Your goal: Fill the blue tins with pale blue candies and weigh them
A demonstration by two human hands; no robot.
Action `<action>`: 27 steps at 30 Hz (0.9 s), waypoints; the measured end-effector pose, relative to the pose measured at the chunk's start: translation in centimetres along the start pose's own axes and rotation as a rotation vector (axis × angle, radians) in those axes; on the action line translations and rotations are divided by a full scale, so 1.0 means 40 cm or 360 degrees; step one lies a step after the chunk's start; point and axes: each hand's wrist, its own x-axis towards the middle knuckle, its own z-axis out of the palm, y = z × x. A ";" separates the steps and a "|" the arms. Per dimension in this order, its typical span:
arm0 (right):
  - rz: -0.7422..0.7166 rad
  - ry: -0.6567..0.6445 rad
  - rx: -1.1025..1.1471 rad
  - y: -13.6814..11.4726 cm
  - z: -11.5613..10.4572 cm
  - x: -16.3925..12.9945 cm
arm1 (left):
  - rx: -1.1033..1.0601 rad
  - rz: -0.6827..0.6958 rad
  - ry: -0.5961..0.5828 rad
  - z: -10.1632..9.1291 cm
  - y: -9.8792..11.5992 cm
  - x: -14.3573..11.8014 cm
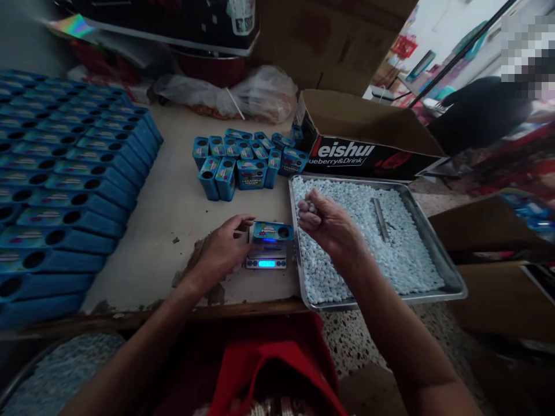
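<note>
Flanking scale [266, 254], blue tins [249, 159], pellet tray [437, 245]

Blue tins [250, 164]; pale blue candies [355, 231]; silver tray [437, 242]; red cloth [277, 370].

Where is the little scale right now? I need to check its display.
In the head view, the scale sits at the table's front edge, between the left hand and the tray, with a blue tin on it.

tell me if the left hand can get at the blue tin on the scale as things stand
Probably yes: the left hand already rests beside the scale, fingertips near the blue tin, with nothing between them.
</note>
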 end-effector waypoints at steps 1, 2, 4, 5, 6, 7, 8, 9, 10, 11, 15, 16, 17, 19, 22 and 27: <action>-0.0094 -0.0018 0.0010 0.012 0.021 0.003 | -0.0018 0.0024 0.0014 -0.001 -0.012 0.000; -0.0192 -0.0028 0.0005 0.026 0.038 0.006 | -0.0029 0.0048 0.0026 -0.003 -0.022 -0.001; -0.0382 -0.0020 -0.0059 0.055 0.058 0.007 | -0.0036 0.0076 0.0050 -0.011 -0.039 -0.007; -0.0456 -0.0014 -0.0110 0.068 0.062 0.007 | -0.0038 0.0081 0.0061 -0.016 -0.044 -0.011; -0.0511 -0.0012 -0.0163 0.080 0.063 0.005 | -0.0043 0.0083 0.0072 -0.020 -0.049 -0.014; -0.0543 -0.0013 -0.0211 0.090 0.061 0.004 | -0.0049 0.0085 0.0076 -0.024 -0.053 -0.018; -0.0560 -0.0013 -0.0249 0.098 0.059 0.001 | -0.0055 0.0087 0.0079 -0.027 -0.056 -0.021; -0.0567 -0.0014 -0.0275 0.104 0.056 -0.001 | -0.0057 0.0090 0.0082 -0.029 -0.059 -0.023; -0.0569 -0.0015 -0.0288 0.108 0.054 -0.003 | -0.0057 0.0093 0.0089 -0.031 -0.062 -0.025; -0.0575 -0.0014 -0.0297 0.110 0.053 -0.006 | -0.0056 0.0094 0.0094 -0.033 -0.065 -0.026; -0.0612 -0.0005 -0.0378 0.111 0.058 -0.017 | -0.0076 0.0066 0.0103 -0.042 -0.070 -0.028; -0.0622 -0.0004 -0.0400 0.111 0.062 -0.019 | -0.0087 0.0060 0.0106 -0.045 -0.068 -0.029; -0.0630 -0.0005 -0.0417 0.111 0.066 -0.022 | -0.0096 0.0056 0.0109 -0.048 -0.066 -0.030; -0.0640 -0.0020 -0.0425 0.112 0.074 -0.026 | -0.0091 0.0046 0.0117 -0.051 -0.063 -0.035; -0.0644 -0.0049 -0.0441 0.111 0.080 -0.034 | -0.0014 0.0007 0.0123 -0.054 -0.072 -0.053; -0.0818 0.0443 -0.0645 0.076 0.002 -0.055 | 0.0100 -0.0020 0.0074 -0.067 -0.130 -0.117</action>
